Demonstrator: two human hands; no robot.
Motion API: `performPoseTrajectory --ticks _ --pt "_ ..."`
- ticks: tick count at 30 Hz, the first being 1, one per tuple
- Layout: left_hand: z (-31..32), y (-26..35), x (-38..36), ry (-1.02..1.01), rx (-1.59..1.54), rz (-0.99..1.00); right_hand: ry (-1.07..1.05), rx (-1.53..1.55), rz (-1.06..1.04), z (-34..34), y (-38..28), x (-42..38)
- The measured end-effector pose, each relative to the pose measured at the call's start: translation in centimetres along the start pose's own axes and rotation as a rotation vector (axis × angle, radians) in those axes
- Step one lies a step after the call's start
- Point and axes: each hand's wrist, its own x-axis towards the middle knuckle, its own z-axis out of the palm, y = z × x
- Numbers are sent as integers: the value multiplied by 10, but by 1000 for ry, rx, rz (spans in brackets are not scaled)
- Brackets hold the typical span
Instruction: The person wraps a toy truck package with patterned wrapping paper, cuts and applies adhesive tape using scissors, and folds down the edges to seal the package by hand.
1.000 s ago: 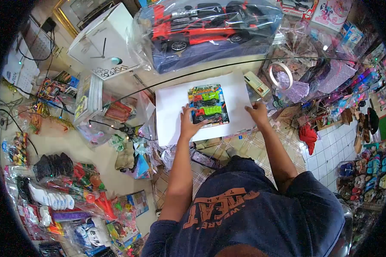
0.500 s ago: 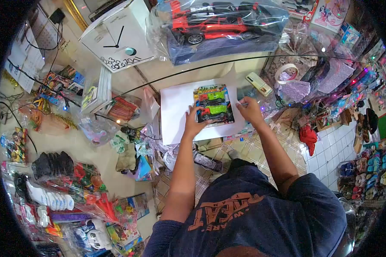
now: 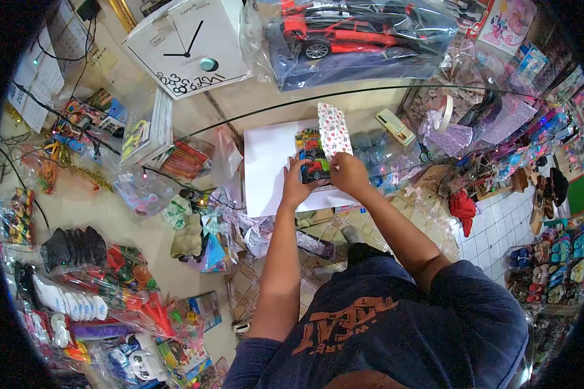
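A flat pack of toy trucks (image 3: 310, 155) lies on a white sheet of wrapping paper (image 3: 272, 165) spread on the glass counter. My left hand (image 3: 296, 185) presses on the pack's near left corner. My right hand (image 3: 349, 174) holds the paper's right side folded over the pack, so its patterned face (image 3: 334, 131) shows and covers the pack's right half.
A large boxed red toy car (image 3: 363, 35) in plastic and a white clock box (image 3: 188, 48) stand at the back. A tape dispenser (image 3: 396, 126) and tape roll (image 3: 444, 113) lie to the right. Packed toys crowd the floor on the left; tiled floor on the right.
My right hand has pulled the paper's right edge up and over the toy pack, turning its patterned side upward. My left hand stayed on the pack.
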Motion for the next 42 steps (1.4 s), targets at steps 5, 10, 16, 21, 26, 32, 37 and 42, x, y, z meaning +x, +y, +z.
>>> performPoseTrajectory --ticks 5,10,16,21,26,32,37,42 --pt "1 -3 -1 -6 24 -11 -143 39 16 -11 -12 -3" --pt "1 -4 0 4 39 19 -233 100 111 -20 -15 -8" --pt "-3 -2 3 -6 -201 -39 -151 460 34 -13 19 -14" --pt "-1 -9 3 41 -243 -10 -242 349 -205 -10 39 -15" --pt "1 -4 2 54 -232 -88 -274 252 -299 -11 39 -17" --pt "6 11 13 76 -36 -126 -221 -45 -486 -5 51 -19" --pt "22 48 22 274 122 -323 -248 -40 -549 -8 58 -6" --pt "40 55 19 439 104 -334 -200 157 -589 -6 74 17"
